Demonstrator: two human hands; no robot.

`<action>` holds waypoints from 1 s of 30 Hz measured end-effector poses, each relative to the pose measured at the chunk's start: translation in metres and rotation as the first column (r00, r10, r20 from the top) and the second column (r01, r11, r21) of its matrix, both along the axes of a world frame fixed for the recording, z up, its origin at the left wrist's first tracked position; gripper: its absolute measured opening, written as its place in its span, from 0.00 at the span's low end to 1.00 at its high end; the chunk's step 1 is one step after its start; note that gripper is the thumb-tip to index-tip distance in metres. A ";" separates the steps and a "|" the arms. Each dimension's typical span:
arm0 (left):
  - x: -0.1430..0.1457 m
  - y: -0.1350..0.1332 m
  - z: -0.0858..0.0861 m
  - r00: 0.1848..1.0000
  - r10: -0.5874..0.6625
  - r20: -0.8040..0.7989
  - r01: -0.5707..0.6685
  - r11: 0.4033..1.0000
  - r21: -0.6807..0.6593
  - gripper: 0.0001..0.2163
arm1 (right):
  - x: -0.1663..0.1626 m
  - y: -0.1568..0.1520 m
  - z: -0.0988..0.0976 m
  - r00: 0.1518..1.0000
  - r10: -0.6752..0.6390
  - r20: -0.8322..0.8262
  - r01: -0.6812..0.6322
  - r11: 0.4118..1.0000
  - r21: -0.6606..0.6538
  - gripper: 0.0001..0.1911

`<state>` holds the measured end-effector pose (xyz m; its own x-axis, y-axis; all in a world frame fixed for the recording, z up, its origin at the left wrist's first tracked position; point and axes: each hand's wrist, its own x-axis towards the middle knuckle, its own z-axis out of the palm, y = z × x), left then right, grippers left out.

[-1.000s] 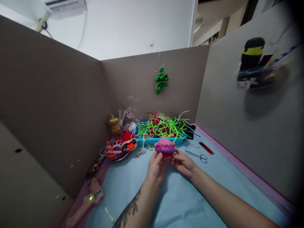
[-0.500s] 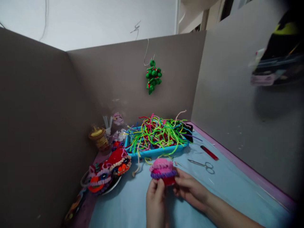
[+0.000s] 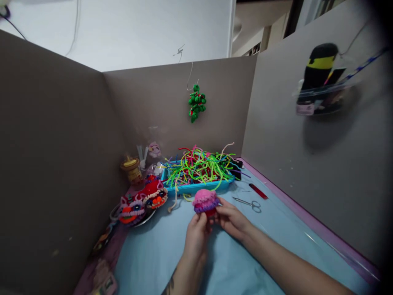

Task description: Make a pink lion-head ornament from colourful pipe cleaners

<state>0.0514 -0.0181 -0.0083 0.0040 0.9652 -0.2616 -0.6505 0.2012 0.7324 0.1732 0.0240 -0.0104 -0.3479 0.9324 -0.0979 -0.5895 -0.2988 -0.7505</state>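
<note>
Both hands — left hand (image 3: pixel 196 231), right hand (image 3: pixel 229 218) — are gripping a fuzzy pink-and-purple woven piece (image 3: pixel 205 201) with a red underside, just before the blue tray (image 3: pixel 196 187).

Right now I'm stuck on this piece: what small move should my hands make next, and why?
Probably turn the pink-and-purple pipe-cleaner piece slightly: the left hand and right hand both pinch its red base, so only its top shows, and neither holds a loose stem.

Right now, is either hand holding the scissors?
No, the scissors lie on the blue mat, apart from the left hand and right hand, which both grip the pink fuzzy piece.
</note>
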 end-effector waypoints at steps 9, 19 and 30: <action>-0.019 0.010 -0.008 0.886 0.460 -0.051 -0.437 0.868 0.234 0.33 | 0.003 0.002 -0.006 0.986 0.092 0.140 -0.103 0.992 0.072 0.32; -0.041 0.001 0.041 0.803 0.576 -0.152 -0.492 0.786 0.374 0.31 | 0.006 0.001 -0.012 0.773 -0.084 0.629 -0.077 0.971 0.225 0.26; -0.083 -0.005 0.056 0.474 0.367 -0.801 0.239 0.821 0.518 0.16 | -0.012 -0.001 -0.033 0.613 -0.365 0.701 -0.183 0.798 0.575 0.26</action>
